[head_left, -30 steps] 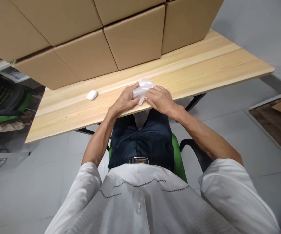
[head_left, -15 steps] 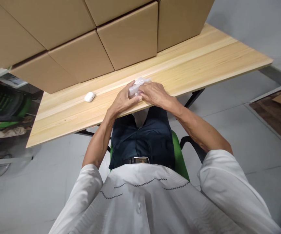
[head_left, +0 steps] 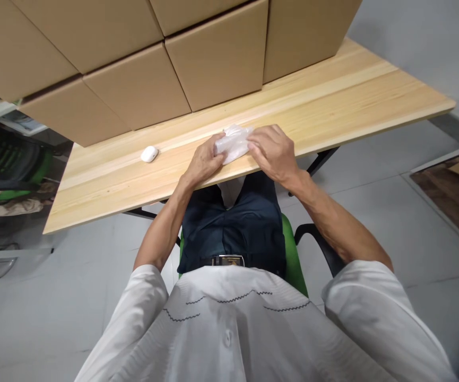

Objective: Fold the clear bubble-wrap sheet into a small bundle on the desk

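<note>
Between my hands, at the front edge of the wooden table (head_left: 317,111), lies a crumpled, translucent white piece of plastic wrap or bag (head_left: 234,143). My left hand (head_left: 205,159) grips its left end, with the thumb along the near side. At the right end, my right hand (head_left: 272,151) pinches the plastic with bent fingers. The sheet is stretched out between the two hands; whether anything lies inside it cannot be made out. A small, rounded white case (head_left: 149,154) rests on the table, apart from my left hand.
Large cardboard boxes (head_left: 225,58) are stacked along the far side of the table. To the left is a black and green chair (head_left: 10,154). I sit on a green chair (head_left: 294,254) with a dark armrest, close to the table edge. A framed brown panel (head_left: 452,185) lies at the right.
My right hand has moved right, away from my left, and the bunched plastic is now spread wider between them. The view has shifted slightly; the white case stays on the table.
</note>
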`<move>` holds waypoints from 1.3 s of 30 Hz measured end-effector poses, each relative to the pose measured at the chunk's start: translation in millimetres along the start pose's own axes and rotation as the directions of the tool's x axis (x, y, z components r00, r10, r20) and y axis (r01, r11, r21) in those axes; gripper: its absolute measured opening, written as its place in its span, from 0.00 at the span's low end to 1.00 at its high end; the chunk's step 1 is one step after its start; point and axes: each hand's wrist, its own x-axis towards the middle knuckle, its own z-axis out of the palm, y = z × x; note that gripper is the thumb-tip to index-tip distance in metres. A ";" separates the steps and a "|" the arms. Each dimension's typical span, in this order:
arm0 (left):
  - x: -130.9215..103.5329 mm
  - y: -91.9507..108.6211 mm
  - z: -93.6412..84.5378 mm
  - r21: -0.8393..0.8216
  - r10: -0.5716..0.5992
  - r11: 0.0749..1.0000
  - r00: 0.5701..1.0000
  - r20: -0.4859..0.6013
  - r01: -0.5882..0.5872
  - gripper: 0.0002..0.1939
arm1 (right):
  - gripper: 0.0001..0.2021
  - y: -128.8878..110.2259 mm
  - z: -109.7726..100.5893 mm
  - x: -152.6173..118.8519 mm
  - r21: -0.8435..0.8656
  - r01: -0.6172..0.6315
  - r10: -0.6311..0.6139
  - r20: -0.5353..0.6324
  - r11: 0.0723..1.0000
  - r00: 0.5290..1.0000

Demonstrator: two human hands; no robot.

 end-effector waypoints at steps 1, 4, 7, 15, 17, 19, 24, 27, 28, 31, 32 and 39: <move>0.1 -0.4 0.2 -0.002 0.007 1.000 1.000 -0.001 -0.007 0.43 | 0.27 -3.2 -0.8 -7.5 -0.001 0.040 -0.040 0.014 0.999 0.999; -0.3 -1.7 0.1 -0.011 0.029 1.000 1.000 -0.006 -0.029 0.41 | 0.25 -13.3 2.9 -19.1 -0.001 0.196 -0.193 0.160 0.981 0.968; -1.9 -1.6 -1.0 -0.003 0.033 0.999 0.999 0.000 -0.033 0.42 | 0.24 -18.6 12.2 -15.3 -0.009 0.270 -0.260 0.241 0.963 0.935; -6.8 7.5 -0.9 -0.026 0.107 0.994 0.994 -0.002 -0.107 0.40 | 0.30 -18.7 16.1 -3.2 -0.016 0.185 -0.170 0.323 0.983 0.931; -6.9 10.9 -2.0 0.008 0.139 0.990 0.990 0.015 -0.139 0.38 | 0.29 -16.8 13.1 -0.4 -0.005 0.181 -0.168 0.359 0.983 0.918; -6.8 13.2 -3.8 0.048 0.171 0.984 0.985 0.031 -0.172 0.36 | 0.28 -13.7 10.3 3.2 0.012 0.178 -0.169 0.387 0.984 0.907; -7.9 11.7 -9.5 0.113 0.232 0.964 0.970 0.072 -0.239 0.41 | 0.27 -1.6 3.8 7.3 0.054 0.189 -0.194 0.412 0.981 0.890; -8.2 8.8 -12.6 0.124 0.242 0.958 0.962 0.126 -0.257 0.42 | 0.29 6.7 -0.4 5.5 0.078 0.210 -0.223 0.416 0.975 0.881; -7.9 7.7 -13.2 0.130 0.243 0.956 0.959 0.143 -0.262 0.42 | 0.30 8.8 -1.6 4.9 0.086 0.218 -0.234 0.421 0.972 0.877; -6.4 3.3 -13.7 0.152 0.249 0.949 0.952 0.181 -0.277 0.43 | 0.31 12.1 -3.7 4.5 0.101 0.229 -0.250 0.442 0.968 0.861; -5.8 1.3 -13.7 0.156 0.249 0.948 0.951 0.186 -0.278 0.43 | 0.32 12.2 -4.0 4.9 0.100 0.228 -0.249 0.449 0.968 0.858; -7.0 -2.9 -17.6 0.232 0.241 0.925 0.936 0.255 -0.301 0.38 | 0.33 21.1 -4.0 1.0 0.153 0.224 -0.268 0.407 0.963 0.873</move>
